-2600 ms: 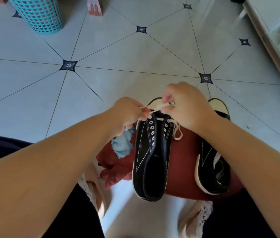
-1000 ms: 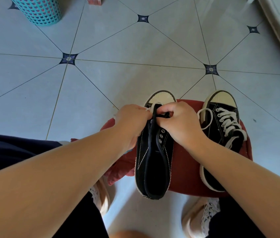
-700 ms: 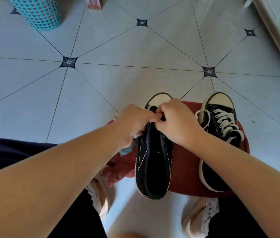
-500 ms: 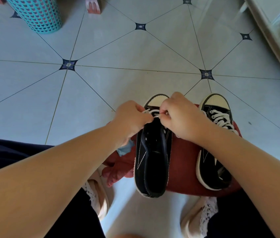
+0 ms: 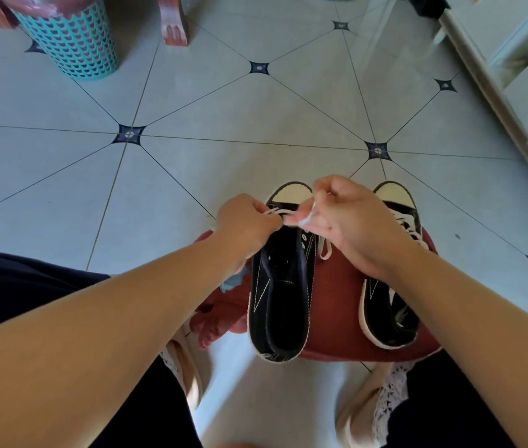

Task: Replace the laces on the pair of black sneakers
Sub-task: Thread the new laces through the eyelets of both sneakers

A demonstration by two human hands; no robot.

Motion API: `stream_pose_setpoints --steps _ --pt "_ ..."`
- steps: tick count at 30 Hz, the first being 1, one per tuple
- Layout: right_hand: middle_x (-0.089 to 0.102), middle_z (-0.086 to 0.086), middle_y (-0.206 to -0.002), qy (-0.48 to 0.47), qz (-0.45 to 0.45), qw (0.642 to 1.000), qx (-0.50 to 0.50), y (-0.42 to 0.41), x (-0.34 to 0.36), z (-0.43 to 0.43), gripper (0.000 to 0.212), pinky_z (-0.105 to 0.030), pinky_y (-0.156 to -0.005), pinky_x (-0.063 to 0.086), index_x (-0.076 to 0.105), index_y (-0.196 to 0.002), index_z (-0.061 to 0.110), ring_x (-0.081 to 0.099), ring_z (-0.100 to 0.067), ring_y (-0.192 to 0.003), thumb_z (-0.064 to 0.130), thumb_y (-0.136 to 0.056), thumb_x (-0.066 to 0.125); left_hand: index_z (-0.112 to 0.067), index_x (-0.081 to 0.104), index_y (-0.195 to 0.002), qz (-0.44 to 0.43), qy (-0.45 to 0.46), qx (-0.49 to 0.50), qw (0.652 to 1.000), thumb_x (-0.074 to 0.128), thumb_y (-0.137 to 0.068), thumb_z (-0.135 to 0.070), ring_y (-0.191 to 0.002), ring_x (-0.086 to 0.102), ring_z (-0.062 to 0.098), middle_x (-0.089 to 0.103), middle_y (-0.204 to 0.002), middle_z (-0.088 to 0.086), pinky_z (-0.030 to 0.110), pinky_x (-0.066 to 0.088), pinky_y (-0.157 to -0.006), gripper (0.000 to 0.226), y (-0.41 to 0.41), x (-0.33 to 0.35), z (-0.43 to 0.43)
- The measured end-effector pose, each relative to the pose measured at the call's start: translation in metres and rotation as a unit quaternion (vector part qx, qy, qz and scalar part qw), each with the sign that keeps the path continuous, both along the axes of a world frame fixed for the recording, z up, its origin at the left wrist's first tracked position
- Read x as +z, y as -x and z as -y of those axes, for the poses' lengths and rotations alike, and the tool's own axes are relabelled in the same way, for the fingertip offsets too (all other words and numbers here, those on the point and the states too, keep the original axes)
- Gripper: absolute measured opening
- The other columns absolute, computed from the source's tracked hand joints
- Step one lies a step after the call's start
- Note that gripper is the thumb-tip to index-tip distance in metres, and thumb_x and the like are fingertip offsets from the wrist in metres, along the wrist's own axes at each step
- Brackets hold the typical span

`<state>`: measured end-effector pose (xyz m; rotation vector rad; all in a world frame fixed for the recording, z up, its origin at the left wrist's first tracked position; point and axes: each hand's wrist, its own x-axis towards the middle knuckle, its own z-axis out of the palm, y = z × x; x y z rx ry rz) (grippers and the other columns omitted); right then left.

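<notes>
1. Head view, the count: I see two hands, two black sneakers, one white lace in play, one red stool (image 5: 337,292), one teal basket (image 5: 75,43), two red wooden legs (image 5: 173,24) at the top edge, and two pale slippers (image 5: 188,370) at the bottom.
2. Both sneakers sit side by side on the stool, toes pointing away from me. The left sneaker (image 5: 282,302) is under my hands and the right sneaker (image 5: 388,315) is just beside it.
3. The left hand (image 5: 246,224) has its fingers curled and pinches the lace (image 5: 304,219) at the left sneaker's toe end.
4. The right hand (image 5: 353,227) is curled too, with the lace pinched between thumb and forefinger. A loose end hangs below it onto the stool.
5. Hidden: the left fingertips sit behind the back of the hand, so I cannot tell which eyelet they are at. The lace is blurred where the right hand holds it. The right wrist covers the middle of the right sneaker, and the basket and legs are cut off at the top.
6. Looks: both sneakers are black canvas with cream toe caps, white stitching and white sole edges. The left one gapes open, with lace only near the toe and bare eyelets below. The right one shows white lacing beside the wrist.
7. Blue cloth (image 5: 232,281) and red cloth (image 5: 217,324) bunch at the stool's left edge.
</notes>
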<state>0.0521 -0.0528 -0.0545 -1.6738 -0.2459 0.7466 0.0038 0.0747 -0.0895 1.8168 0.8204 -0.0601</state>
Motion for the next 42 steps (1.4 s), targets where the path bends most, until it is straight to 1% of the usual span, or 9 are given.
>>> stream_pose_setpoints --steps 4,7,10,13,15,24,32,38,42 --pt "0.034 0.004 -0.043 -0.240 -0.076 0.968 -0.019 -0.025 0.064 0.027 0.034 -0.018 -0.033 0.033 0.044 -0.061 0.011 0.032 -0.006 -0.032 -0.008 -0.085 0.029 -0.013 0.062 -0.071 -0.014 -0.004 0.018 1.000 0.062 -0.078 -0.011 -0.060 0.048 0.010 0.054 -0.065 -0.002 0.021 0.039 -0.052 0.008 0.002 0.001 -0.006" --pt "0.030 -0.010 -0.053 -0.208 -0.189 0.958 -0.049 -0.247 -0.033 0.186 0.027 -0.018 -0.030 0.022 0.043 -0.071 0.008 0.019 -0.017 -0.034 0.026 -0.087 0.054 -0.015 0.060 -0.070 -0.019 0.012 0.019 1.000 0.063 -0.078 -0.010 -0.059 0.047 0.012 0.053 -0.064 -0.001 0.024 0.041 -0.057 0.010 0.003 0.001 -0.005" --pt "0.062 0.004 -0.073 0.082 0.075 0.993 -0.040 -0.223 -0.029 0.188 0.026 -0.016 -0.031 0.025 0.058 -0.092 0.022 0.036 -0.015 -0.036 0.015 -0.072 0.074 -0.017 0.058 -0.071 -0.019 0.027 0.020 0.999 0.063 -0.079 -0.010 -0.061 0.047 0.014 0.053 -0.068 0.001 0.029 0.045 -0.066 0.012 0.002 0.001 0.000" --pt "0.062 0.004 -0.072 0.375 0.303 0.865 0.143 -0.032 0.011 0.043 0.009 -0.025 -0.056 0.039 0.064 -0.089 0.016 0.050 -0.013 -0.060 0.016 -0.087 0.055 -0.017 0.055 -0.068 -0.013 0.027 0.020 0.999 0.063 -0.079 -0.008 -0.064 0.048 0.016 0.054 -0.069 0.002 0.033 0.048 -0.072 0.016 0.000 0.001 0.004" --pt "0.063 0.001 -0.085 0.374 0.432 0.798 0.190 -0.023 -0.001 0.009 0.019 -0.029 -0.070 0.041 0.065 -0.098 0.015 0.055 -0.018 -0.078 0.025 -0.091 0.051 -0.018 0.055 -0.069 -0.010 0.022 0.020 1.000 0.063 -0.079 -0.008 -0.067 0.049 0.017 0.054 -0.070 0.001 0.034 0.050 -0.074 0.015 0.000 0.001 0.005" --pt "0.060 0.005 -0.079 0.301 0.377 0.866 0.128 -0.019 -0.014 -0.012 0.016 -0.024 -0.064 0.030 0.071 -0.086 0.012 0.053 -0.012 -0.077 0.022 -0.088 0.059 -0.018 0.056 -0.075 -0.010 -0.006 0.006 1.000 0.063 -0.080 -0.013 -0.070 0.052 0.015 0.056 -0.076 0.000 0.027 0.045 -0.065 0.009 -0.001 0.003 0.004" --pt "0.066 0.000 -0.079 -0.061 0.033 0.997 -0.025 -0.028 0.067 0.020 0.022 -0.013 -0.035 0.020 0.054 -0.076 0.014 0.040 -0.005 -0.042 0.003 -0.093 0.044 -0.016 0.059 -0.076 -0.023 -0.004 0.014 1.000 0.064 -0.078 -0.012 -0.077 0.052 0.016 0.054 -0.074 -0.002 0.031 0.048 -0.076 0.006 0.001 0.003 -0.003" --pt "0.042 0.003 -0.052 -0.030 -0.044 0.997 0.046 -0.024 0.076 0.031 0.026 -0.018 -0.037 0.007 0.042 -0.069 0.011 0.022 -0.001 -0.029 0.001 -0.089 0.030 -0.016 0.055 -0.068 -0.018 -0.005 0.010 1.000 0.064 -0.079 -0.010 -0.070 0.049 0.014 0.051 -0.070 -0.002 0.032 0.047 -0.074 0.015 0.001 0.006 -0.002" --pt "0.051 -0.005 -0.055 0.211 0.073 0.962 0.159 -0.027 0.064 0.035 0.025 -0.016 -0.037 0.014 0.054 -0.064 0.009 0.027 -0.006 -0.032 -0.003 -0.083 0.045 -0.015 0.055 -0.097 -0.002 -0.045 -0.007 0.999 0.063 -0.083 -0.017 -0.086 0.049 0.016 0.052 -0.087 -0.003 0.031 0.043 -0.081 0.017 0.002 0.005 -0.002"
